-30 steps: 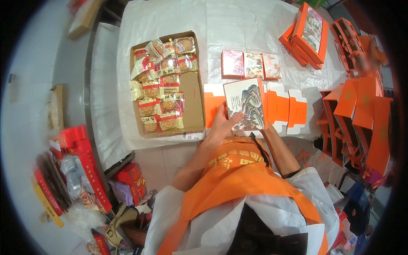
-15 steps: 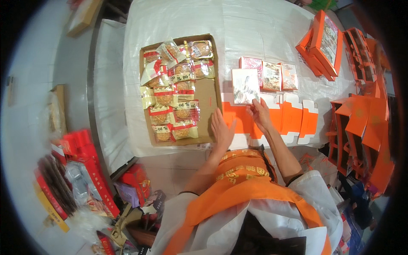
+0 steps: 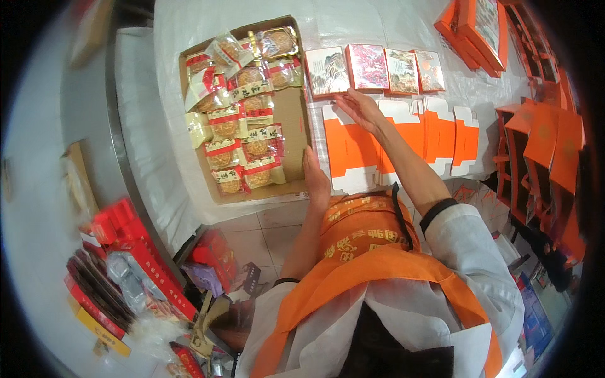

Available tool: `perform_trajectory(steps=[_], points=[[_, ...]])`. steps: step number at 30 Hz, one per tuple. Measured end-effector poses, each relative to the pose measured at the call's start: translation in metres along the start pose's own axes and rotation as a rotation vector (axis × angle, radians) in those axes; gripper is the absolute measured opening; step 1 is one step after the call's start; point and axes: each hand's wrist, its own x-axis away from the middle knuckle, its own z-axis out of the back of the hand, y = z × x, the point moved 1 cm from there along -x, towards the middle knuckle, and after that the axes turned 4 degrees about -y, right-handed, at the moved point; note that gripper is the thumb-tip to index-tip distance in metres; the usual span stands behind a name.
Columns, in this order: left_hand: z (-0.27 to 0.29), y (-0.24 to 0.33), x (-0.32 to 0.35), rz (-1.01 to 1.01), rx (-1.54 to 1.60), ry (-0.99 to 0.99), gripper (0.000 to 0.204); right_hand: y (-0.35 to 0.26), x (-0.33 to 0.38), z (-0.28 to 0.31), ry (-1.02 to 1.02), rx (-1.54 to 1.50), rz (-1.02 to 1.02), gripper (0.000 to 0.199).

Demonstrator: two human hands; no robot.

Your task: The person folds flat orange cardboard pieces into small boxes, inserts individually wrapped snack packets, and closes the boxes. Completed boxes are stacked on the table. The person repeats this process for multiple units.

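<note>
My right hand (image 3: 360,107) reaches out over the white table, fingers spread, just below a row of small picture-printed boxes (image 3: 328,70), holding nothing. My left hand (image 3: 315,176) rests flat at the table's near edge, against the right rim of a shallow cardboard tray (image 3: 291,120) filled with several wrapped pastries (image 3: 242,126). Between the hands lies a flat orange and white unfolded carton (image 3: 353,148), with more flat cartons (image 3: 441,135) overlapping to its right.
Orange gift boxes (image 3: 479,22) are stacked at the back right and folded orange cartons (image 3: 542,145) stand along the right. Red boxes (image 3: 132,252) and bags lie on the floor at lower left. A white-covered side bench (image 3: 135,126) sits left of the table.
My right hand has put a picture box down at the left end of the row and let it go. My left hand moved from the carton to the tray's edge.
</note>
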Motion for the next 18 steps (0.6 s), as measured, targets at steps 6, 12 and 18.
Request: perform_trajectory(steps=[6,12,18], points=[[-0.018,0.024,0.004,-0.321,-0.328,-0.088,0.047,0.031,0.113,0.059,0.051,1.345,0.253,0.043],[-0.059,-0.003,0.006,0.244,-0.066,-0.077,0.060,0.075,0.139,0.085,-0.085,2.043,0.531,0.054],[-0.084,-0.001,0.013,0.137,-0.205,0.109,0.054,0.079,0.133,0.090,-0.072,2.167,0.410,0.061]])
